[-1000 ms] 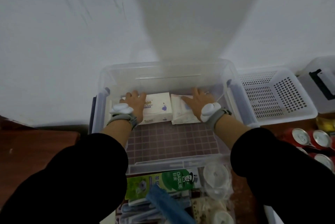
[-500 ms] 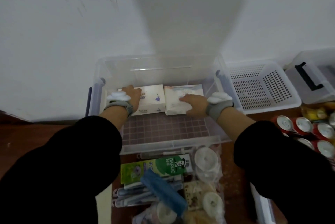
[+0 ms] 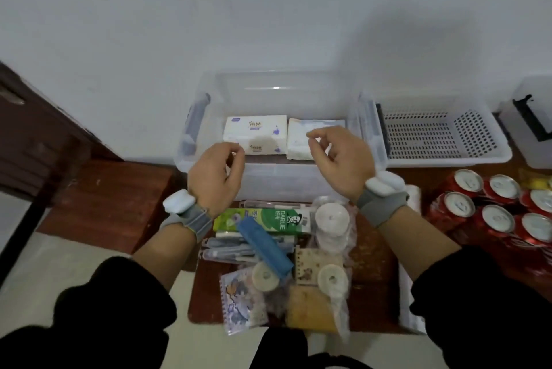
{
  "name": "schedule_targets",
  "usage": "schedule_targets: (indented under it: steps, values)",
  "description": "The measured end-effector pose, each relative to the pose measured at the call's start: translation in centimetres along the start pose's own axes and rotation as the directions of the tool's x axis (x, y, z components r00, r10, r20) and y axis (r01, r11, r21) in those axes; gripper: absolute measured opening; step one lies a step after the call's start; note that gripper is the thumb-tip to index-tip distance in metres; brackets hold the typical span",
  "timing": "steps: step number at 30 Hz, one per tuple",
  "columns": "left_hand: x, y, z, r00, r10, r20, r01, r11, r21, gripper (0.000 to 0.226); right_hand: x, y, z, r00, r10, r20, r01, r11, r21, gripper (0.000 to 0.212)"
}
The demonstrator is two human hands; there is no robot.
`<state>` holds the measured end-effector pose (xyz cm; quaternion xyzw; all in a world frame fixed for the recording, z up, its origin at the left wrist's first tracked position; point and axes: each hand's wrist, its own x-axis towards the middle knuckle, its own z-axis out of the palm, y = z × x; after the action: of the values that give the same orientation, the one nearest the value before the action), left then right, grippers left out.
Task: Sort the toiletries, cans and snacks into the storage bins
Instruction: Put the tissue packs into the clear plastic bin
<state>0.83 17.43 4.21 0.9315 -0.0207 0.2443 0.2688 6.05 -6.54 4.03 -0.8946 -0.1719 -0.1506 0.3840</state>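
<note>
A pale wall [image 3: 179,10] fills the upper half of the view, with a dark door [image 3: 33,129] at its left edge; below it runs a reddish-brown wooden table [image 3: 113,198], pushed against the wall. A large clear storage bin [image 3: 283,180] stands at the back of the table, in the middle; just beside it on the right sits a white perforated basket [image 3: 433,135], and a further bin with a black latch [image 3: 534,117] shows at the right edge. A cluster of red cans [image 3: 490,207] stands upright in front of the basket, silver tops up.

Both arms, in black sleeves, reach forward; the left hand [image 3: 216,177] hovers over the bin's near-left corner and the right hand [image 3: 340,156] over its near-right part; each has loosely curled fingers and grasps nothing; each wrist wears a grey band with a white pod [image 3: 382,195].

Inside the clear bin two tissue packs lie flat, side by side and touching, against the far wall: a white one with purple print [image 3: 254,134] on the left, a paler one [image 3: 298,141] on the right, partly behind the right hand.

In front of the bin lies a heap of smaller goods: a green toothpaste box [image 3: 268,219], a blue case [image 3: 264,246] tilted across it, packaged toothbrushes [image 3: 227,249], round white pieces in a clear bag [image 3: 331,218], a cartoon-covered notebook [image 3: 239,300] and a yellow packet [image 3: 310,309].
</note>
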Motion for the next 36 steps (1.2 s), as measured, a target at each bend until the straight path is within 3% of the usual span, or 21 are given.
schedule_targets:
  steps: [3,5,7,9,10,12,15,19,24,31,36]
  values:
    - [-4.5,-0.9,0.9,0.997,-0.009,0.076,0.005,0.998,0.062,0.019,-4.9,0.5,-0.3,0.985,-0.035,-0.167,0.053,0.993,0.108,0.013]
    - [-7.6,-2.0,1.9,0.968,-0.012,0.251,-0.026,0.989,0.148,0.033,-8.2,2.2,0.6,0.990,-0.004,-0.139,0.016,0.996,0.084,0.012]
    - [-10.5,-3.2,3.2,0.885,-0.028,0.465,-0.084,0.972,0.218,0.064,-11.2,4.3,1.8,0.998,0.059,0.024,-0.058,0.997,-0.041,0.019]
    - [-12.5,-4.2,4.6,0.789,-0.004,0.615,-0.191,0.949,0.251,0.088,-13.7,6.8,2.9,0.960,0.103,0.259,-0.054,0.981,-0.189,0.039]
    - [-12.9,-4.5,4.9,0.761,-0.019,0.648,-0.211,0.938,0.276,0.091,-14.5,7.5,3.3,0.912,0.134,0.387,-0.036,0.967,-0.252,0.050]
    - [-13.2,-4.4,6.2,0.756,-0.036,0.653,-0.200,0.938,0.284,0.079,-15.9,8.8,3.2,0.841,0.217,0.496,-0.027,0.932,-0.361,0.063]
    - [-12.5,-3.6,8.0,0.807,-0.050,0.589,-0.143,0.950,0.277,0.056,-16.9,9.9,1.9,0.847,0.327,0.419,-0.128,0.890,-0.438,0.069]
    - [-11.6,-3.0,9.4,0.838,-0.109,0.535,-0.073,0.949,0.307,0.048,-17.9,11.3,-0.1,0.816,0.506,0.279,-0.286,0.773,-0.566,0.081]
    - [-10.8,-3.7,10.0,0.785,-0.058,0.617,-0.086,0.976,0.202,0.067,-18.3,12.1,-0.2,0.737,0.663,0.132,-0.439,0.618,-0.653,0.083]
    - [-10.1,-4.8,9.7,0.712,0.010,0.702,-0.157,0.977,0.145,0.065,-18.9,12.7,0.7,0.730,0.683,0.013,-0.528,0.577,-0.623,0.076]
    - [-9.8,-4.7,9.8,0.745,0.093,0.661,-0.185,0.980,0.072,0.055,-18.7,12.9,-0.2,0.704,0.709,0.034,-0.547,0.572,-0.611,0.074]
